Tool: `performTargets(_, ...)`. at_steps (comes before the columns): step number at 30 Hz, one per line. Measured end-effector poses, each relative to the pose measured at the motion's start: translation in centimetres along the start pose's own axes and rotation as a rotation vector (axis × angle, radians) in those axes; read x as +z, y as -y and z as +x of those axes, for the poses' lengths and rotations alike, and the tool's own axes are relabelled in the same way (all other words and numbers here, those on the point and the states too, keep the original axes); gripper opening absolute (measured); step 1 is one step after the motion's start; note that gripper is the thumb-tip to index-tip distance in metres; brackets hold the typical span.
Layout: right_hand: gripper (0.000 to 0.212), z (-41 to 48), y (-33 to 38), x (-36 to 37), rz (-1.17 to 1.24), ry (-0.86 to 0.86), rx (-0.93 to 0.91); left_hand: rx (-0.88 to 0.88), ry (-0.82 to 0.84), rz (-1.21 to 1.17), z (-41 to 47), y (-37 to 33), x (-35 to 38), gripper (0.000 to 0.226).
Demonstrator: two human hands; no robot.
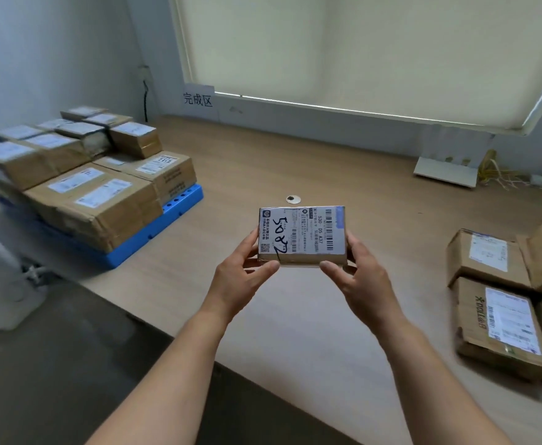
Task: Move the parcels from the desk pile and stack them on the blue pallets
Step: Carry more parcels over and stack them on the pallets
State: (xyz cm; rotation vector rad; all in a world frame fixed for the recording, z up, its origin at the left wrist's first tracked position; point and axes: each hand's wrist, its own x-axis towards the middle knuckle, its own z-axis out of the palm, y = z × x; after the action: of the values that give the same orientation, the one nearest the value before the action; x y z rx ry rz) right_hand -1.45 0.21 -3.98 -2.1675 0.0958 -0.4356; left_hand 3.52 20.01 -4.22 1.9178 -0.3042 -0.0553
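On my feed the long wooden desk carries the blue pallet at far left, loaded with stacked parcels, and the desk pile at the right edge. Between them, held above the desk, is one small labelled parcel — my left hand and right hand clasp its two sides, thumbs at its near edge.
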Motion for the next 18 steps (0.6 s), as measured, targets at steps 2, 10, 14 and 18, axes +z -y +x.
performTargets(2, 0.061, 0.5, 1.7, 3.1, 0.012, 0.022, -0.029, -0.007, -0.039, 0.012, -0.3, 1.0, -3.3, 0.068)
performTargets(10, 0.057, 1.2, 8.3, 14.8, 0.044, 0.106, -0.108, -0.062, -0.144, 0.067, -1.9, 6.0, -15.5, 0.068)
performTargets(14, 0.056, 1.8, 10.9, 19.3, 0.062, 0.153, -0.122, -0.112, -0.209, 0.06, -2.2, 8.0, -20.0, 0.069)
performTargets(18, 0.053, 3.5, 13.1, 23.3, 0.08, 0.187, -0.153, -0.131, -0.243, 0.074, -1.5, 9.6, -23.9, 0.067)
